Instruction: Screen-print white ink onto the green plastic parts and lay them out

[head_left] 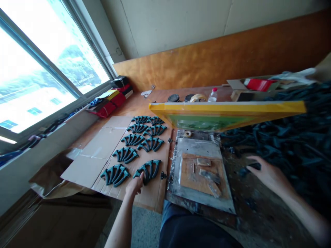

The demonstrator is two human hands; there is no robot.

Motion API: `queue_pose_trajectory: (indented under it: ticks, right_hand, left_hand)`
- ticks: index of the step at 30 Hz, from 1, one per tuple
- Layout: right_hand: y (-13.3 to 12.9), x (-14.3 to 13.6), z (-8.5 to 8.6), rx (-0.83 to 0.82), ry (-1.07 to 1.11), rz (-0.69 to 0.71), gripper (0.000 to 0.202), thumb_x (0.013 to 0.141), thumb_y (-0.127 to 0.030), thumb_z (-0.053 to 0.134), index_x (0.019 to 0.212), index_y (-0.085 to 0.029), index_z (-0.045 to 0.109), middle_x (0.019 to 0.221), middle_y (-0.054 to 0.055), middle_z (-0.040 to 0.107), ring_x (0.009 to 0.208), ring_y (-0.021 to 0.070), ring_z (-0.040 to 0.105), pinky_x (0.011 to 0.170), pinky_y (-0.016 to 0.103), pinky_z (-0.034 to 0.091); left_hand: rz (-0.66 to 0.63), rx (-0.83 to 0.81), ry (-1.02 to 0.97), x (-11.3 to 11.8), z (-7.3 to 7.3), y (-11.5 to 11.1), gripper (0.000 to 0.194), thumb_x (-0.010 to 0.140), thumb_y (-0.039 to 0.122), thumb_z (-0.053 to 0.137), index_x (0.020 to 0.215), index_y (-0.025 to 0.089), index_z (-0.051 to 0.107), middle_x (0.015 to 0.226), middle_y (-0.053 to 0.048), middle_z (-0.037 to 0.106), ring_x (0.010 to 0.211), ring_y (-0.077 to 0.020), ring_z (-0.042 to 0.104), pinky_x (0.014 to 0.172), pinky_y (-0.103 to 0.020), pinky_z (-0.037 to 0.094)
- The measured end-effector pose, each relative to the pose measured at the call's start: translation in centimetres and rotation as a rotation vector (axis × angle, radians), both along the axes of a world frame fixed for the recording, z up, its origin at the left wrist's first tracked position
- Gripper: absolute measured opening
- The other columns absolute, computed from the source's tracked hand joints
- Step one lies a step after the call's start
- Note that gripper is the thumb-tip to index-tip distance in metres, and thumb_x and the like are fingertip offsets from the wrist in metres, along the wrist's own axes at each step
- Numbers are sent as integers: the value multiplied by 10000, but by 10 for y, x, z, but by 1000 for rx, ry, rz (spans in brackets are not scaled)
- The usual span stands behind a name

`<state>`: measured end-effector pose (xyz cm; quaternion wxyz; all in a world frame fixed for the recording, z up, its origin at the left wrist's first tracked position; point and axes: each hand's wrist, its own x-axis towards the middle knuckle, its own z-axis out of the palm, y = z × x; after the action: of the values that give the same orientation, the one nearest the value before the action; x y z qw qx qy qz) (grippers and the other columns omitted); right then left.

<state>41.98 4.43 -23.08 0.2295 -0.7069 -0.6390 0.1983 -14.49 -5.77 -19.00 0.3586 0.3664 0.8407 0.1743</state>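
Note:
My left hand (134, 185) is closed at the near end of a fanned group of dark green-black curved plastic parts (149, 171), fingertips pinching the leftmost one. Several similar fans lie in two columns on a flat cardboard sheet (152, 201), another fan (115, 175) being just to the left. On the right, my right hand (266, 174) has its thumb and fingers curled around a dark plastic part (249, 169), slightly blurred. Beyond that hand rises a large pile of the same dark parts (281, 137).
A yellow-edged screen frame (232, 107) stands raised over a metal plate (181, 146) carrying a wooden board (190, 182) with small blocks. A roll of tape (187, 134) lies behind the plate. Further back are a red-capped bottle (213, 95), dark lids (173, 98) and boxes (239, 95).

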Motion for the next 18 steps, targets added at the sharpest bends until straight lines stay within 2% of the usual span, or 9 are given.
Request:
queue_pose_trajectory:
  ticks: [3, 4, 6, 9, 12, 14, 15, 16, 18]
  right_hand:
    - [-15, -77, 35, 135, 206, 296, 349, 815, -465, 507, 1057, -242, 623, 1009, 104, 679, 909, 278, 648, 786, 425, 521]
    - [-20, -100, 40, 158, 209, 400, 340, 870, -427, 460, 1099, -238, 626, 1070, 93, 662, 983, 260, 628, 850, 413, 509]
    - [-30, -136, 43, 196, 137, 538, 356, 934, -322, 367, 1154, -238, 634, 1086, 80, 640, 973, 214, 622, 856, 363, 508]
    - [-37, -163, 35, 272, -115, 646, 417, 914, -167, 342, 1186, -259, 644, 1044, 73, 626, 913, 192, 608, 811, 328, 511]
    - [-41, -166, 28, 364, -345, 691, 477, 851, -85, 401, 1219, -283, 632, 1040, 75, 633, 969, 220, 572, 851, 362, 492]
    - [-43, -159, 26, 376, -394, 691, 511, 840, -79, 412, 1249, -315, 607, 1068, 71, 633, 990, 231, 567, 854, 381, 488]
    - [-43, -153, 26, 363, -373, 674, 504, 843, -94, 416, 1240, -337, 609, 1071, 60, 635, 987, 229, 573, 841, 378, 492]
    - [-42, -145, 27, 345, -329, 639, 472, 851, -122, 424, 1211, -352, 624, 1054, 48, 641, 970, 226, 583, 816, 368, 501]
    - [-34, -125, 33, 317, -223, 524, 371, 875, -203, 430, 1130, -336, 663, 977, 37, 655, 907, 225, 605, 748, 348, 518]
  left_hand:
    - [-86, 97, -61, 9, 33, 29, 531, 795, 630, 462, 928, 160, 671, 493, -46, 576, 453, -221, 582, 524, -319, 454]
    - [-115, 143, -85, 17, 46, 41, 549, 800, 642, 454, 953, 162, 671, 505, -39, 575, 461, -207, 576, 522, -302, 448]
    - [-165, 266, -141, 41, 75, 69, 610, 827, 676, 384, 1072, 180, 639, 561, -21, 589, 488, -170, 564, 532, -267, 447]
    - [-186, 650, -412, 87, 127, 105, 678, 861, 699, 274, 1294, 221, 484, 675, -2, 624, 512, -121, 545, 537, -222, 443]
    - [-185, 923, -739, 122, 171, 122, 691, 857, 714, 271, 1174, 167, 552, 621, -3, 606, 461, -102, 511, 477, -201, 413]
    - [-173, 943, -773, 129, 183, 116, 679, 862, 706, 278, 1029, 138, 612, 564, -2, 581, 434, -100, 496, 451, -200, 400]
    - [-163, 937, -749, 127, 183, 109, 662, 869, 691, 295, 1005, 134, 625, 564, -3, 583, 442, -104, 501, 454, -205, 404]
    - [-149, 925, -715, 123, 179, 99, 642, 876, 674, 309, 1009, 136, 634, 587, -7, 597, 466, -110, 515, 468, -211, 417]
    - [-144, 838, -630, 111, 159, 74, 608, 883, 646, 339, 1030, 147, 655, 670, -21, 637, 549, -126, 554, 516, -222, 441]
